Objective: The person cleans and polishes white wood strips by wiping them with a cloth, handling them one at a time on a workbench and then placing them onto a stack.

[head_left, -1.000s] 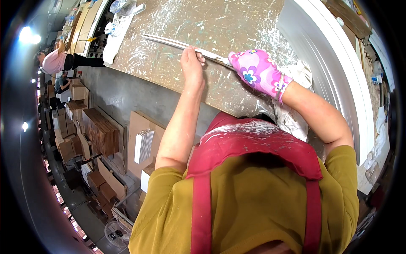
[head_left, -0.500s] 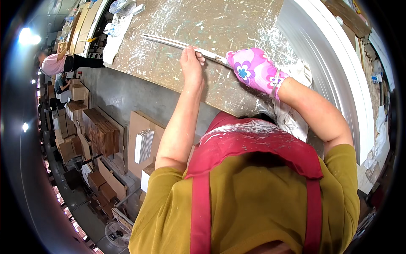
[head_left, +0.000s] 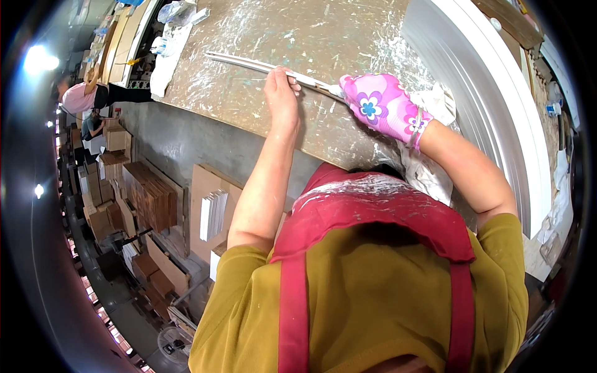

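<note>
- L hand (head_left: 283,93), upper ctr of frame: grip pinched white strip (head_left: 244,62) approx midway.
- Gloved R hand (head_left: 382,109), right of ctr: at strip's R end; grip hidden, couldn't tell.
- Strip slanted over white-flecked desk (head_left: 348,37), upper ctr-left.

Strip (head_left: 242,61) smooth; tabletop (head_left: 336,31) rough, scuffed; apron (head_left: 385,206) matt cloth.

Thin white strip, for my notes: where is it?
The strip is above-left of the head view's centre, over the table, left hand on it, right hand at its right end.
</note>
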`<act>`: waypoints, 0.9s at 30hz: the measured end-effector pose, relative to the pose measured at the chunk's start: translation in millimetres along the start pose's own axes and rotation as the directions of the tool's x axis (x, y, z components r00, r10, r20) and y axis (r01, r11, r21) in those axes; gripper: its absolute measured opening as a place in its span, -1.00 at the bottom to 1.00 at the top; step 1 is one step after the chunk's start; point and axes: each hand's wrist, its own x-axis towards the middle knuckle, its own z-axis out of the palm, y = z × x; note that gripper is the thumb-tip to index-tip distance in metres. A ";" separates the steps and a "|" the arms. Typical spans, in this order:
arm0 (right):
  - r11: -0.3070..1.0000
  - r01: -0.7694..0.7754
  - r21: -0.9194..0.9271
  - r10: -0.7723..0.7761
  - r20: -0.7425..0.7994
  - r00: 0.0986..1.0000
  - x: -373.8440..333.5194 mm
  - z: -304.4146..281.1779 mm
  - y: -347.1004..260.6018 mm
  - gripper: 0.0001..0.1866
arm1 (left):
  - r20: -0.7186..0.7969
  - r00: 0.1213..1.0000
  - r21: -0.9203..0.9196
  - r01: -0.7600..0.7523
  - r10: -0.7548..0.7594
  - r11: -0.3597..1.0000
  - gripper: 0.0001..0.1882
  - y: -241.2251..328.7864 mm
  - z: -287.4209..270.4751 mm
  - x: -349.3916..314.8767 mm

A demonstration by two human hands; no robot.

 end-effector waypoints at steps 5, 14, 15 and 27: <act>0.997 -0.081 -0.011 0.082 0.104 0.991 1.3 0.9 -2.4 -0.88 | -0.008 1.000 0.005 0.019 -0.019 1.000 -0.72 0.5 -0.3 -0.7; 0.996 -0.088 -0.031 0.092 0.150 0.984 8.8 -3.1 -7.1 -0.88 | 0.010 1.000 0.009 -0.001 0.001 1.000 -0.73 -3.8 0.3 -3.1; 0.996 -0.087 -0.030 0.090 0.151 0.984 9.7 -2.9 -7.6 -0.88 | 0.003 1.000 0.018 0.001 -0.001 1.000 -0.73 -4.0 0.1 -3.1; 0.996 0.027 -0.081 -0.025 0.028 0.999 9.3 -3.7 -9.9 -0.90 | -0.007 1.000 0.035 -0.017 0.017 0.999 -0.72 -3.3 0.4 -5.7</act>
